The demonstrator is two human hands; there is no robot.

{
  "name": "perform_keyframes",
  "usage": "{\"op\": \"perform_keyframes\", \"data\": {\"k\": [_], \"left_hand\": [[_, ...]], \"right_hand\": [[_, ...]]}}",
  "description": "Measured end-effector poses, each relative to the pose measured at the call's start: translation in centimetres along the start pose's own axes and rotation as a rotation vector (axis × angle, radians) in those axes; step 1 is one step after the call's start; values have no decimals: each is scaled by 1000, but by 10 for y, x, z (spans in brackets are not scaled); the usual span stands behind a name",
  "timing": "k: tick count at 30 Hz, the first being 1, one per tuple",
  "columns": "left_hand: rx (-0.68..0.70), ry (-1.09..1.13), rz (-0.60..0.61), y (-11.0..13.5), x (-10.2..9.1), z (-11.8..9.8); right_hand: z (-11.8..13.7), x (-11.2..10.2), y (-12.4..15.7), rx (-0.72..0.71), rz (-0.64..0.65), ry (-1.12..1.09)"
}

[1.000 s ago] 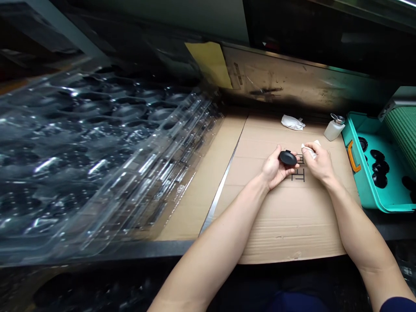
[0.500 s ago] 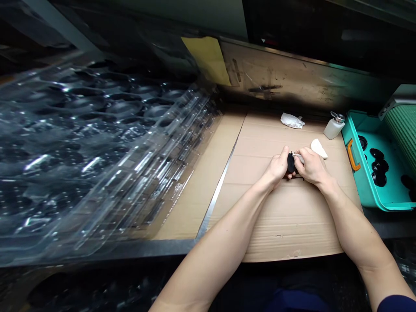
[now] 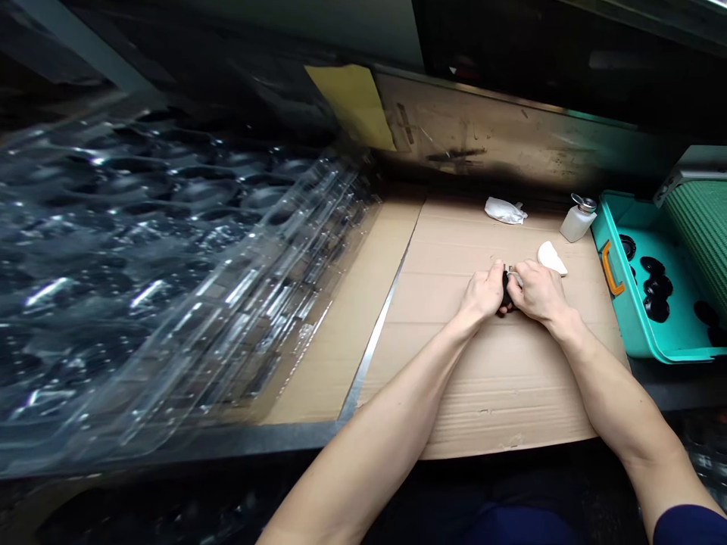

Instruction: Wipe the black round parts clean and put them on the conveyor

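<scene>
Logging head cam, single frame. L = left hand [image 3: 482, 294], R = right hand [image 3: 538, 292], both mid-desk over the cardboard sheet [image 3: 500, 393].

- Small black part [image 3: 505, 292] sits between the two hands, just above the cardboard and mostly covered. L fingers [image 3: 491, 278] are clenched on its near side, R fingers [image 3: 525, 278] curled tight on the other. Both are grasping it.
- Glint at the part's top edge by R thumb, poss. a thin metal tool; too small to tell.
- White wipe [image 3: 552, 257] lies flat just beyond R, not held. Crumpled wipe [image 3: 504, 211] and dispenser bottle [image 3: 576, 222] sit further back, untouched.
- Teal bin [image 3: 619, 310] on the right holds several loose black pieces [image 3: 654, 286].
- Clear blister trays [image 3: 170, 257] are stacked on the left, well apart from the hands.

Progress, my est.: one piece in work, and more sit in the bin. Tray pockets are blurred, so I can't count any filled ones.
</scene>
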State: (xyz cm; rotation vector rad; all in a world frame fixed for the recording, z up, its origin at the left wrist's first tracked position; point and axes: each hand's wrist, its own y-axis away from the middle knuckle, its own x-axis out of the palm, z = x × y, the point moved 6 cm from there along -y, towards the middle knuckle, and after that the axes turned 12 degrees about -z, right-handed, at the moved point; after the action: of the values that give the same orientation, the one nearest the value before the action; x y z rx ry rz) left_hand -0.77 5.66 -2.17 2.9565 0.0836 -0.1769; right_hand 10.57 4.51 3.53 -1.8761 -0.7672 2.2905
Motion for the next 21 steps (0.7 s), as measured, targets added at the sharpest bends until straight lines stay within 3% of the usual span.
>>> {"op": "perform_keyframes", "data": {"k": [16, 21], "left_hand": [[38, -4, -84, 2, -2, -1], [61, -18, -88, 3, -2, -2]], "right_hand": [[0, 1, -2, 64, -75, -109], [-1, 4, -1, 85, -30, -91]]}}
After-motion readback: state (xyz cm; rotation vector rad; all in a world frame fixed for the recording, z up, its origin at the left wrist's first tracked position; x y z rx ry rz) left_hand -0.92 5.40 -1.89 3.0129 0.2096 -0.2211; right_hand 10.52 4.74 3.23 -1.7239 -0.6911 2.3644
